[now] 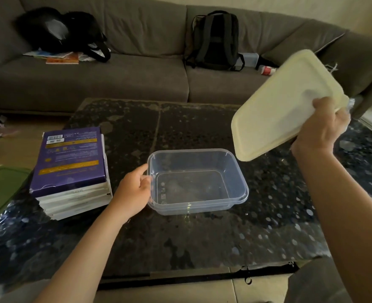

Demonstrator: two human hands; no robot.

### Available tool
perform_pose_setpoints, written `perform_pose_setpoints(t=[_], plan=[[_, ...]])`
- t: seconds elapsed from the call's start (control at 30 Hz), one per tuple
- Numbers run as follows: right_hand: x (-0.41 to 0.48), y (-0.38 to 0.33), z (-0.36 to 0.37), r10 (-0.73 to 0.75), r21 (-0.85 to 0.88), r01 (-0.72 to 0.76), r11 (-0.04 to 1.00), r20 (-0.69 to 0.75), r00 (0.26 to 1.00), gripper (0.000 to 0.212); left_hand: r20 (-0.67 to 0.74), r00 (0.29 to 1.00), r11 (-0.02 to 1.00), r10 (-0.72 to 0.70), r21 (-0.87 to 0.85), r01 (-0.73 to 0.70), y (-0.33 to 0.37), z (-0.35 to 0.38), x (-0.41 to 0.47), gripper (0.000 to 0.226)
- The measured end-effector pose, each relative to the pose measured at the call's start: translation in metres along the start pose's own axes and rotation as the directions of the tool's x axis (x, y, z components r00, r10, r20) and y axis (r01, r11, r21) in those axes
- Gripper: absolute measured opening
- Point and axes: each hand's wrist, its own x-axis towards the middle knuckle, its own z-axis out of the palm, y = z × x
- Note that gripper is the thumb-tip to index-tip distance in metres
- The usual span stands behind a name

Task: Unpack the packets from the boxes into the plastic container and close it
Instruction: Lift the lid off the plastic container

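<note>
A clear plastic container (pixel 237 171) stands open and empty in the middle of the dark speckled table (pixel 202 241). My left hand (pixel 134 191) holds its left wall, thumb at the rim. My right hand (pixel 320 127) grips a cream lid (pixel 279 101), held tilted in the air above and to the right of the container. A stack of several flat boxes (pixel 71 171), the top one purple, lies at the table's left side, just left of my left hand.
A grey sofa (pixel 137 79) runs behind the table, carrying a black bag (pixel 60 31), a backpack (pixel 215 40) and some papers. A green lid (pixel 1 189) lies off the table's left edge. A black strap (pixel 202 278) runs along the near edge.
</note>
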Motion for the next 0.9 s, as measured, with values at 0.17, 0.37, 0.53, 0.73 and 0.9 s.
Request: perform_pose_setpoints(t=[0.17,0.37,0.53,0.73,0.9], plan=[[0.011,0.043,0.012,0.306,0.085,-0.3,0.95,-0.077,0.949,0.015,0.025,0.999,0.999,-0.021,-0.03,0.022,0.001,-0.006,-0.002,0.047],[0.005,0.107,0.025,0.616,0.087,-0.622,0.778,0.09,0.783,0.027,0.073,0.997,0.997,-0.035,-0.064,0.04,0.002,-0.01,-0.002,0.043],[-0.002,0.132,0.03,0.741,-0.053,-0.746,0.664,0.184,0.646,0.028,0.083,0.994,0.991,-0.064,-0.111,0.073,0.0,-0.009,-0.001,0.037],[0.017,0.147,0.031,0.756,-0.495,-0.625,0.604,0.106,0.646,0.025,0.026,0.998,0.995,-0.058,-0.073,0.06,0.0,-0.004,0.003,0.03],[0.023,0.16,0.023,0.726,-0.784,-0.373,0.497,0.139,0.674,0.016,0.009,0.999,0.997,-0.045,-0.059,0.045,0.0,-0.001,0.003,0.029]])
